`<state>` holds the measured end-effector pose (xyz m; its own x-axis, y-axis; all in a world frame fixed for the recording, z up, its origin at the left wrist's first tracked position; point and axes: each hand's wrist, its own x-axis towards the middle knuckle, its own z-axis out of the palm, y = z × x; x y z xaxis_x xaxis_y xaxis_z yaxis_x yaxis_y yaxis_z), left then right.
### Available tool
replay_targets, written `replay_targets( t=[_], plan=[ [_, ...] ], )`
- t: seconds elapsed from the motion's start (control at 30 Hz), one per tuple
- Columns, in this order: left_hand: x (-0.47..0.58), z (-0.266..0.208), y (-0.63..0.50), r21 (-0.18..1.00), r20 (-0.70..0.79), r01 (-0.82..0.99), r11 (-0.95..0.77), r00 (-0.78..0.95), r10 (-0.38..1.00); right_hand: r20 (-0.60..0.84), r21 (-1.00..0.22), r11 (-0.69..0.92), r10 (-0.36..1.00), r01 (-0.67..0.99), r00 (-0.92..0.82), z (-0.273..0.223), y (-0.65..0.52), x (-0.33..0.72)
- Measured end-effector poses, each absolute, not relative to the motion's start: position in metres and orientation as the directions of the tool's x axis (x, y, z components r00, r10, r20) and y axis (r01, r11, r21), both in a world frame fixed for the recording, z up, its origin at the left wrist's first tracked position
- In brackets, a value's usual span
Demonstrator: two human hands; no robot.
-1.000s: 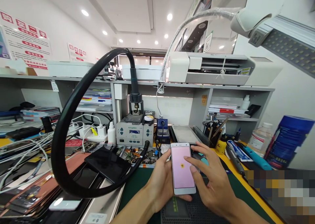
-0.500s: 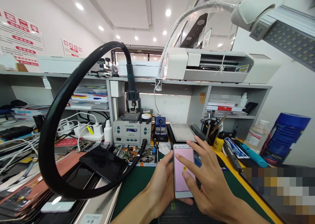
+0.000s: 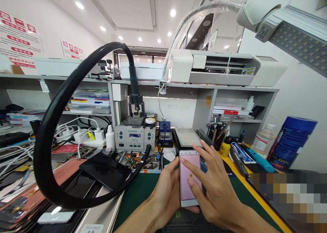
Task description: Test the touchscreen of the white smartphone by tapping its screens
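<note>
A white smartphone [image 3: 187, 193] with a lit pink screen and a small yellow mark stands tilted up in front of me. My left hand [image 3: 166, 187] grips it from the left side and from behind, its thumb along the upper left edge. Over the right part of the screen is my right hand [image 3: 214, 188], fingers spread. Its index finger and thumb are over the glass; whether they touch it I cannot tell. Below the phone lies a green mat [image 3: 139, 192] with a dark perforated thing [image 3: 189, 224] on it.
A hot-air station [image 3: 135, 137] with a thick black hose [image 3: 38, 151] looping at the left stands behind. A tray of small parts [image 3: 141, 160] sits before it. Phones and panels [image 3: 106, 171] pile up at left. Bottles and tools [image 3: 259, 159] line the right; a lamp [image 3: 298, 35] hangs above.
The whole view has shifted slightly to the left. Both hands and the phone keep nearly the same pose, and the screen stays pink.
</note>
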<state>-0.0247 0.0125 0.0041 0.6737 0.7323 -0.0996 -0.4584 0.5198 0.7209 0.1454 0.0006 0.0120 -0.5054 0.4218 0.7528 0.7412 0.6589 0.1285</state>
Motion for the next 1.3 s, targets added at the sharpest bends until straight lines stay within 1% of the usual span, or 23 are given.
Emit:
replay_targets(
  t=[0.17,0.33,0.57,0.83,1.13,1.3],
  plan=[
    [-0.0237,0.0032,0.0122,0.712,-0.104,-0.463,0.528,0.674,0.731,0.759,0.13,0.661,0.413,0.739,-0.504,0.0124,0.0003,0.1448],
    [-0.023,0.0059,0.0125,0.709,-0.102,-0.467,0.528,0.673,0.733,0.799,0.107,0.666,0.384,0.738,-0.463,0.0113,0.0013,0.1447],
    [-0.0234,0.0036,0.0127,0.719,-0.096,-0.465,0.517,0.67,0.736,0.753,0.147,0.663,0.406,0.734,-0.517,0.0105,0.0001,0.145],
    [-0.0242,0.0033,0.011,0.723,-0.096,-0.464,0.512,0.667,0.739,0.735,0.174,0.638,0.423,0.75,-0.53,0.0124,0.0004,0.1442],
    [-0.0238,0.0048,0.0116,0.718,-0.098,-0.469,0.515,0.664,0.741,0.73,0.179,0.639,0.423,0.748,-0.537,0.0125,0.0013,0.1438],
    [-0.0228,0.0042,0.0126,0.704,-0.102,-0.472,0.531,0.672,0.733,0.765,0.162,0.633,0.404,0.757,-0.502,0.0106,0.0037,0.1456]
  ],
)
